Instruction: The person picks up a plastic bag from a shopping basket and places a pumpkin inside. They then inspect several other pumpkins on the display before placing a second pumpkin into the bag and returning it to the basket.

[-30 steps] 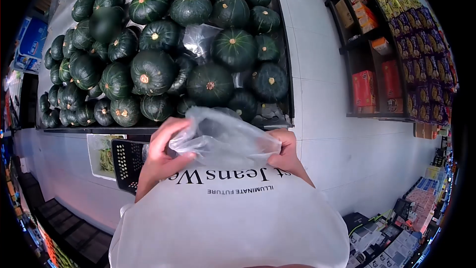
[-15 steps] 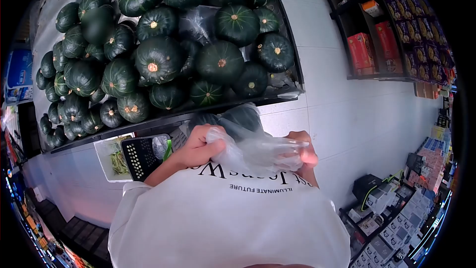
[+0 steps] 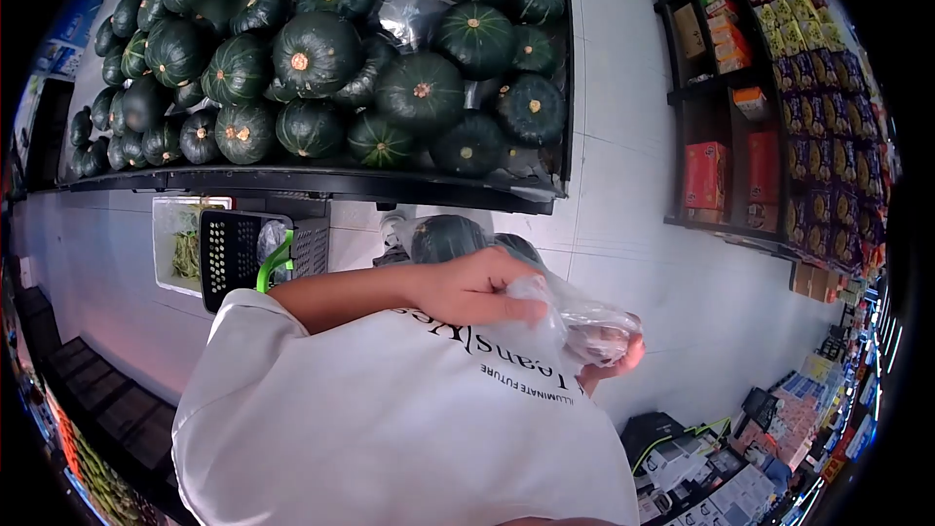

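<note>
Two dark green squashes hang low in a clear plastic bag (image 3: 575,307) in front of my chest. One squash (image 3: 446,238) shows plainly through the film; the other is mostly behind my knuckles. My left hand (image 3: 477,287) is closed round the bag's gathered neck, its arm reaching across my white shirt. Farther right, my right hand (image 3: 616,346) grips the bag's loose top, with film lying over its fingers. Beyond both hands, many similar squashes (image 3: 317,54) are piled on a black-edged display stand (image 3: 321,180).
Under the stand's front edge, left of my hands, are a black basket (image 3: 229,258) with a green handle and a white box (image 3: 177,244) holding green vegetables. Shelves (image 3: 726,127) with packaged goods rise at the right. Stacked boxes (image 3: 701,487) stand at lower right.
My left hand has moved right, closer to my right hand, and the bag's top has bunched and shifted right. My view has turned, so the stand sits higher in the picture.
</note>
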A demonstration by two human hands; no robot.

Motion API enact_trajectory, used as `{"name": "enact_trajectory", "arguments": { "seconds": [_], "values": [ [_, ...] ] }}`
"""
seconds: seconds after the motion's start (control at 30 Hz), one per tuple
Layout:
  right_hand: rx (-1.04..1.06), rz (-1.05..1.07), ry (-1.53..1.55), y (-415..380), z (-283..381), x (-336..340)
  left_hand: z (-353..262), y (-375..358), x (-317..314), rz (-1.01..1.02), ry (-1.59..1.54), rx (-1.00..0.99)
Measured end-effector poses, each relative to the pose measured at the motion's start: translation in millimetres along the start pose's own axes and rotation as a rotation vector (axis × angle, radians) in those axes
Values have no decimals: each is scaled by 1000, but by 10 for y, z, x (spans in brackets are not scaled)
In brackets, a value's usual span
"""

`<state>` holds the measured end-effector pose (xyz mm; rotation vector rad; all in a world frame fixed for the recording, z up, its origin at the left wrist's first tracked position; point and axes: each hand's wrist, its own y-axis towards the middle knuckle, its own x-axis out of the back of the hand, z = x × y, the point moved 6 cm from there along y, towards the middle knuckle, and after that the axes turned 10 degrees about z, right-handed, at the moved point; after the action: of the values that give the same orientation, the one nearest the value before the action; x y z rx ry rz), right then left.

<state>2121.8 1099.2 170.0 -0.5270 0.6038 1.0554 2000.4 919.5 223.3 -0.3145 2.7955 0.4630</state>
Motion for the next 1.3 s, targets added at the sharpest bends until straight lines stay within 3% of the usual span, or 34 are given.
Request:
{"name": "enact_trajectory", "arguments": {
  "seconds": [0.03,0.1,0.2,0.27,0.3,0.37,0.47,0.53,0.6,0.77,0.8,0.83,0.93,0.97,1.07,1.13,1.2,1.23,1.3],
  "values": [
    [-73,117,200,55,30,130,66,114,-49,-34,33,7],
    [-99,-24,-8,79,282,309,251,383,-189,-114,76,-13],
    [-169,562,205,389,694,867,539,901,-379,-237,109,-100],
    [-104,479,72,518,1026,1301,736,1197,-458,-340,95,-177],
    [-68,453,29,584,1170,1445,940,1293,-462,-360,62,-32],
    [9,455,28,616,1447,1650,1158,1552,-527,-358,35,-3],
    [30,267,-140,550,1639,2199,1337,1927,-706,-377,-21,2],
    [321,-147,-573,472,1763,2264,1400,2106,-775,-393,-10,-35],
    [422,-351,-717,442,1937,2373,1511,2268,-781,-477,-44,32],
    [253,-289,-451,660,2185,2820,1745,2639,-654,-510,-27,322],
    [264,-265,-445,706,2225,2943,1740,2743,-640,-500,-3,276],
    [332,-235,-493,716,2185,3172,1740,2839,-633,-489,22,233],
    [597,-313,-984,775,2325,2494,1716,3009,-499,-520,55,262],
    [510,-367,-927,834,2394,2242,1716,3039,-425,-543,59,292],
    [198,-317,-528,1346,2363,2755,1694,3124,-110,-652,140,124],
    [54,-316,-319,1739,2353,2736,1576,3168,123,-660,152,118],
    [-7,-412,-239,2138,2398,2091,1351,3208,340,-688,45,110],
    [117,-390,-312,2343,2477,2019,1306,3216,481,-706,-42,159],
    [337,-324,-459,2811,2532,1994,1043,3254,743,-739,8,43]
  ]
}}
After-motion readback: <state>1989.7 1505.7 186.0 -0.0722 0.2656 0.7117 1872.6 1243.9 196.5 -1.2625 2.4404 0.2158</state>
